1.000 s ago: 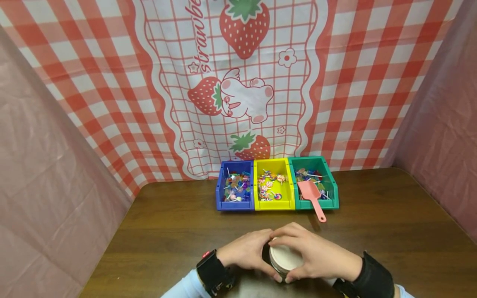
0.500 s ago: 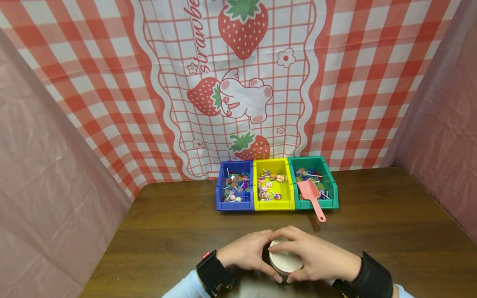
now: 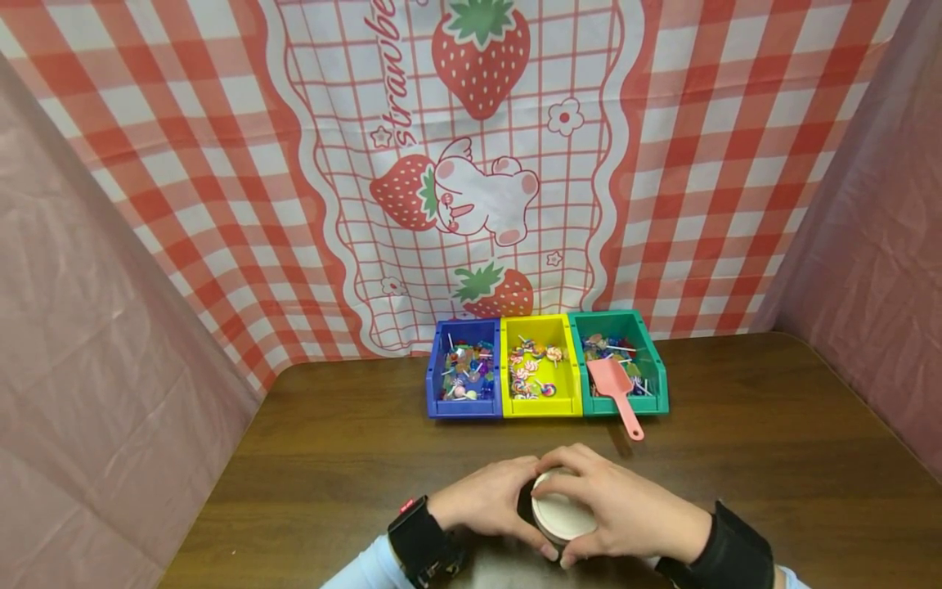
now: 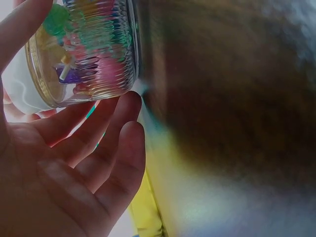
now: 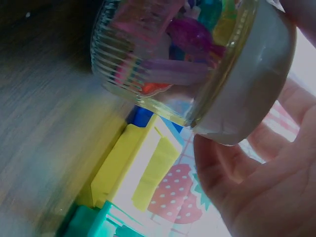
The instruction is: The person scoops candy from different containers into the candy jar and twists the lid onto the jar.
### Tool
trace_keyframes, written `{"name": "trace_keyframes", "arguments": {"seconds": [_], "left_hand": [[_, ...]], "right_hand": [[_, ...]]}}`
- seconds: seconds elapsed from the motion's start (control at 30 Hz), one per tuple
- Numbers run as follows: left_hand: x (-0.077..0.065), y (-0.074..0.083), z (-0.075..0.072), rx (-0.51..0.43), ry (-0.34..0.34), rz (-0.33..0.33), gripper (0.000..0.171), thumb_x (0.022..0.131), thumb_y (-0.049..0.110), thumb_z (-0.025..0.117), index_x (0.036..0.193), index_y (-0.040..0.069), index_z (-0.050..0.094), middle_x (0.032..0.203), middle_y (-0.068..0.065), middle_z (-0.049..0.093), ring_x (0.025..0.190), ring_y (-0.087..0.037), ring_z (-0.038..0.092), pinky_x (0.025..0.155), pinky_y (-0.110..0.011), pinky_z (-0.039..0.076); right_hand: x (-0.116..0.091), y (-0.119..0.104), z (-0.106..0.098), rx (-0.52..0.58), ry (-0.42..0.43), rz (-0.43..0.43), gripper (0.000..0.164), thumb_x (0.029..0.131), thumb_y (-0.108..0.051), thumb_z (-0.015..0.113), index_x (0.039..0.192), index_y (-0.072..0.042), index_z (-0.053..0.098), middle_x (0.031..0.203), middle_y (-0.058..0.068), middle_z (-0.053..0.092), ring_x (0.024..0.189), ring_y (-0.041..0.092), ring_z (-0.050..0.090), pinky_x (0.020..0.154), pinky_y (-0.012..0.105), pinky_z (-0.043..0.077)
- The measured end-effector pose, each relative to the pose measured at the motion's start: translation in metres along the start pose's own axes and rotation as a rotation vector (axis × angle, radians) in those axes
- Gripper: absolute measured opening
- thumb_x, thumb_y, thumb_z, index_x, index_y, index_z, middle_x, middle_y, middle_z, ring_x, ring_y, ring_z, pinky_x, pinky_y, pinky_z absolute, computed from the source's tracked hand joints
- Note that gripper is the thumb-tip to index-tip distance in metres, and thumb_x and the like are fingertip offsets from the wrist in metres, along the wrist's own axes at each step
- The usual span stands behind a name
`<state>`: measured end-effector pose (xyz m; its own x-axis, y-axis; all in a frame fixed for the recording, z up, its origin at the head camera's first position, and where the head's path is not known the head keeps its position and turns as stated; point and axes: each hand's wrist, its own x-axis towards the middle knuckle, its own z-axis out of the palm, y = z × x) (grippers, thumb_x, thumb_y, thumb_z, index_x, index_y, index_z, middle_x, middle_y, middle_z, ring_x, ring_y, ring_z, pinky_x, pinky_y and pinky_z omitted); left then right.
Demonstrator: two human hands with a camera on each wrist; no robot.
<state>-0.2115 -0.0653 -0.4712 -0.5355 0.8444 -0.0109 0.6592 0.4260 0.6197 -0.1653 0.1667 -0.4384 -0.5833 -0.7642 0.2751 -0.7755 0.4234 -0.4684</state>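
Observation:
Close to the table's near side stands a clear ribbed jar point(image 4: 106, 59) with bright candy-like pieces showing through its wall. A cream-white lid point(image 3: 565, 514) sits on its top. My left hand point(image 3: 489, 501) curls round the jar's left side, its thumb along the near side. In the left wrist view, two of its fingers stand free of the jar, by its base. From the right, my right hand point(image 3: 636, 503) grips the lid, fingers over the far rim and thumb at the near rim. The right wrist view shows the lid point(image 5: 249, 84) seated against the jar's neck.
Beyond the hands stand three joined bins: blue point(image 3: 465, 406), yellow point(image 3: 540, 407) and green point(image 3: 655, 393), holding small lollipops and colourful pieces. A pink scoop point(image 3: 614, 380) leans on the green bin, handle over its front edge. A strawberry-print cloth point(image 3: 482, 188) hangs behind the brown table point(image 3: 331, 458).
My right hand's fingers and thumb have shifted slightly round the lid, the thumb tip a little nearer to me. My left hand keeps its place on the jar.

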Motion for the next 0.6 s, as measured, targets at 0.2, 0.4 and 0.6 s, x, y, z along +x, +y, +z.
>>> {"name": "trace_keyframes", "arguments": {"seconds": [0.2,0.4,0.6], "left_hand": [[0.0,0.001,0.0,0.026,0.009,0.005,0.072,0.073,0.051,0.086,0.131,0.023,0.052,0.106,0.018,0.054,0.095,0.004,0.052,0.08,-0.014,0.044],[0.0,0.0,-0.001,0.015,0.001,-0.004,0.079,0.074,0.052,0.085,0.138,0.025,0.048,0.118,0.016,0.055,0.104,0.004,0.052,0.088,-0.017,0.044],[-0.001,0.0,-0.002,-0.005,-0.01,-0.012,0.085,0.075,0.05,0.085,0.144,0.022,0.045,0.119,0.017,0.055,0.105,0.004,0.052,0.089,-0.018,0.044]], "right_hand": [[-0.002,-0.003,-0.006,-0.035,-0.034,0.041,0.061,0.074,-0.056,0.082,0.127,-0.033,0.062,0.132,-0.006,0.051,0.114,0.018,0.047,0.079,0.029,0.051],[-0.006,-0.001,-0.017,-0.028,-0.033,-0.028,0.057,0.075,-0.044,0.086,0.127,-0.033,0.064,0.14,-0.004,0.05,0.121,0.02,0.045,0.085,0.034,0.051],[-0.01,0.003,-0.029,0.064,-0.105,-0.036,0.041,0.082,-0.034,0.083,0.119,-0.038,0.068,0.145,-0.004,0.05,0.133,0.024,0.044,0.095,0.04,0.048]]}}
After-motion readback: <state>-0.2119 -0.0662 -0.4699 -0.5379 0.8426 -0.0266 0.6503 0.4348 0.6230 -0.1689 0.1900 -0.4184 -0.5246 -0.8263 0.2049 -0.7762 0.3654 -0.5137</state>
